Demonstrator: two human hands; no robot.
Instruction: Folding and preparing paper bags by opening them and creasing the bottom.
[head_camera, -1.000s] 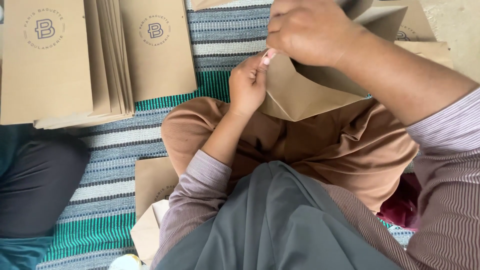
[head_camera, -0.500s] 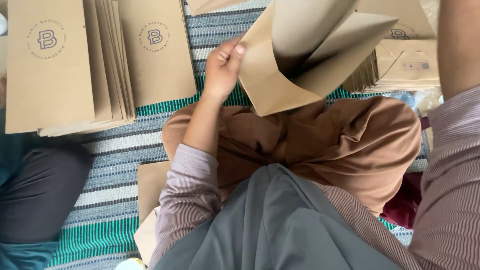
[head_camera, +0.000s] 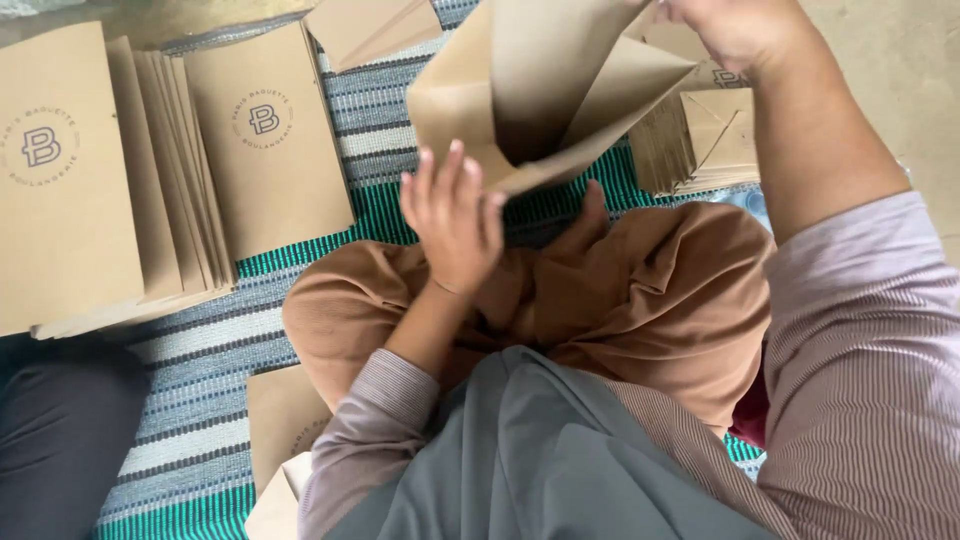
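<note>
A person sits on a striped mat (head_camera: 215, 345) with legs crossed under brown cloth (head_camera: 650, 300). Both hands work on one brown paper bag (head_camera: 545, 95) that is held up in the air above the lap.

The right hand (head_camera: 735, 30) is at the top of the picture. It grips the upper edge of the paper bag, with its fingers closed on the paper. The left hand (head_camera: 455, 215) is lower down. Its fingers are spread a little apart and its fingertips touch the bottom edge of the paper bag. It is not squeezing the bag tight.

The paper bag is partly open, so you can see the dark inside and the folded sides.

On the left of the mat lies a pile of flat bags (head_camera: 130, 180), fanned out, with a round mark on the front ones. On the right, behind the held bag, sits a stack of folded bags (head_camera: 705, 140). Another flat bag (head_camera: 285, 415) lies on the mat near the left elbow. A dark trouser leg (head_camera: 60, 440) shows in the bottom left corner.
</note>
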